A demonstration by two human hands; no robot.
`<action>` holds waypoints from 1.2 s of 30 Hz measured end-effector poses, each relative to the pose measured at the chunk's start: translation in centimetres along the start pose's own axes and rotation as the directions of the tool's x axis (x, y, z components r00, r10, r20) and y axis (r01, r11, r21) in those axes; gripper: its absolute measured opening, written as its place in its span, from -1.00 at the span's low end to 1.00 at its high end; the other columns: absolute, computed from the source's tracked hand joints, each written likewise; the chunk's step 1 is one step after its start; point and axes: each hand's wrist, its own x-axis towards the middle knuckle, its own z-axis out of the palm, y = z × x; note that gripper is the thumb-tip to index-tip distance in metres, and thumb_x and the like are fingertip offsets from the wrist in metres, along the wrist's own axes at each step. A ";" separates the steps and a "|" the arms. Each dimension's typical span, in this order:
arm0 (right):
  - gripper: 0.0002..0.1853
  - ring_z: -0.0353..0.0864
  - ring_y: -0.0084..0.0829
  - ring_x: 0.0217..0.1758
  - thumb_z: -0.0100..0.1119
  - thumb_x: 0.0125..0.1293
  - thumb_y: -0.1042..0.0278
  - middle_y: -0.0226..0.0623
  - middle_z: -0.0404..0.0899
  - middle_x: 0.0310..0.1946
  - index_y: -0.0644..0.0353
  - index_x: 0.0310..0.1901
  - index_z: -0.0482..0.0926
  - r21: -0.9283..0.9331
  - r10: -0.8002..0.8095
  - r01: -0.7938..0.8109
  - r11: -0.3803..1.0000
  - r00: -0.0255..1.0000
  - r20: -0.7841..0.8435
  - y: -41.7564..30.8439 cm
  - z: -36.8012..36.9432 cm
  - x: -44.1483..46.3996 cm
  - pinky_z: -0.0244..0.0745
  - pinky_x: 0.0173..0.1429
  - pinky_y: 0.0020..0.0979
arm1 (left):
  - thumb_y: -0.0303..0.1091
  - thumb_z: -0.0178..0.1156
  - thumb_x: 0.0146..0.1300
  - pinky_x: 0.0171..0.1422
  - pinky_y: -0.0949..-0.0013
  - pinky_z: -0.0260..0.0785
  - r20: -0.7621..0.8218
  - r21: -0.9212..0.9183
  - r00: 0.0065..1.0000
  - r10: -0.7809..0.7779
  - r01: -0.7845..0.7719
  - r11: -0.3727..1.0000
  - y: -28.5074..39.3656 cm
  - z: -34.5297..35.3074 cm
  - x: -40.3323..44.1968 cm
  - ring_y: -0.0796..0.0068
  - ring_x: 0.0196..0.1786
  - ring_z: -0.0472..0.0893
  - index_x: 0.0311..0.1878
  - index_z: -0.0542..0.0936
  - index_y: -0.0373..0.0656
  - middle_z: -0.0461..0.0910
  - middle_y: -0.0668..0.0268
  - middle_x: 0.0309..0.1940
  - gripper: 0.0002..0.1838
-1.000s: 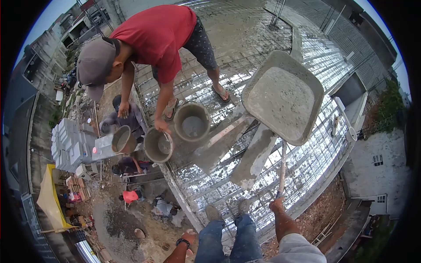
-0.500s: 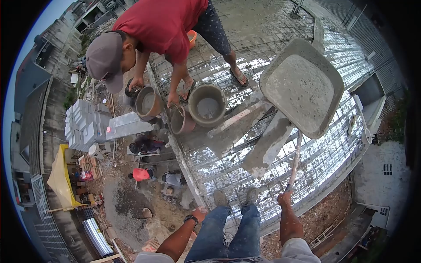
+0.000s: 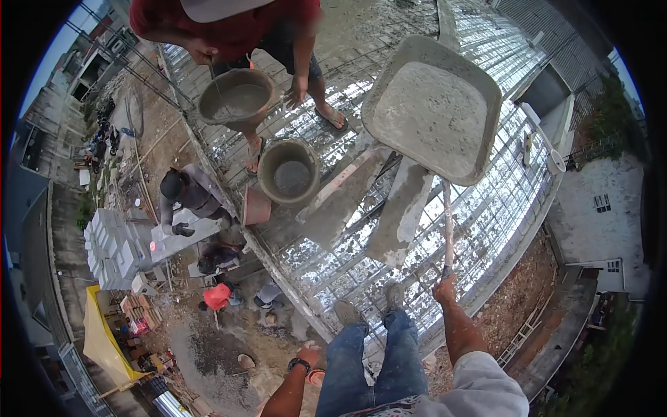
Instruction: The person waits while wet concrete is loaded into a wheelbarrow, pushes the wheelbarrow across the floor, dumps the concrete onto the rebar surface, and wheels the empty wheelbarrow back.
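Observation:
My right hand point(image 3: 445, 288) is closed around the end of a wheelbarrow handle point(image 3: 448, 226). The handle leads up to the wheelbarrow tray point(image 3: 432, 104), which holds wet grey concrete and is crusted along its rim. A pale bar with reddish marks point(image 3: 340, 177) runs out from beside the tray; whether it is the other handle I cannot tell. Low beside my left leg, my left hand point(image 3: 310, 353), with a dark watch at the wrist, holds nothing visible, its fingers loosely apart. Both my feet stand on the wire-mesh deck point(image 3: 333, 274) near its left edge.
A co-worker in red point(image 3: 278, 38) holds a tilted, cement-coated bucket point(image 3: 236, 101). A larger bucket point(image 3: 288, 170) and a reddish bucket point(image 3: 256, 207) stand by the raised deck edge point(image 3: 274, 260). Concrete-smeared boards point(image 3: 399, 215) lie on the mesh. Several people work on the ground far below.
The co-worker has straightened and raised one bucket, letting go of the reddish one. A person in grey below has come into view. My view has shifted; my right hand keeps its grip.

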 end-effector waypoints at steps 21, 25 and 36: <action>-0.24 0.67 -0.03 -0.33 0.13 0.16 0.24 0.05 0.61 -0.40 0.55 0.19 -0.06 0.321 0.182 -0.173 0.931 0.983 0.002 -2.4 -2.7 -2.0 0.56 -0.25 -0.10 | -0.07 0.32 0.12 0.12 0.27 0.44 0.075 -0.057 0.993 0.089 -0.085 0.995 5.3 -3.2 0.9 0.29 0.00 0.63 0.20 0.45 -0.16 0.65 0.18 -0.05 -0.38; -0.27 0.66 0.05 -0.31 0.12 0.14 0.24 0.09 0.61 -0.40 0.50 0.17 -0.04 0.269 0.224 -0.205 0.941 0.974 -0.043 -1.5 -0.5 -0.9 0.53 -0.15 0.01 | -0.02 0.36 0.06 0.13 0.27 0.43 0.049 0.017 0.997 0.056 -0.057 0.998 12.2 -6.7 -5.1 0.31 0.00 0.63 0.17 0.47 -0.18 0.65 0.20 -0.06 -0.35; -0.18 0.64 0.02 -0.06 0.14 0.17 0.30 0.21 0.57 -0.18 0.57 0.29 -0.09 0.403 0.210 -0.237 0.884 0.971 0.112 -2.4 -3.3 -1.8 0.54 -0.01 -0.08 | -0.12 0.32 0.09 0.09 0.40 0.45 0.101 -0.251 0.990 0.101 -0.073 0.965 10.2 -9.0 1.0 0.45 0.02 0.62 0.16 0.43 -0.23 0.61 0.18 0.04 -0.39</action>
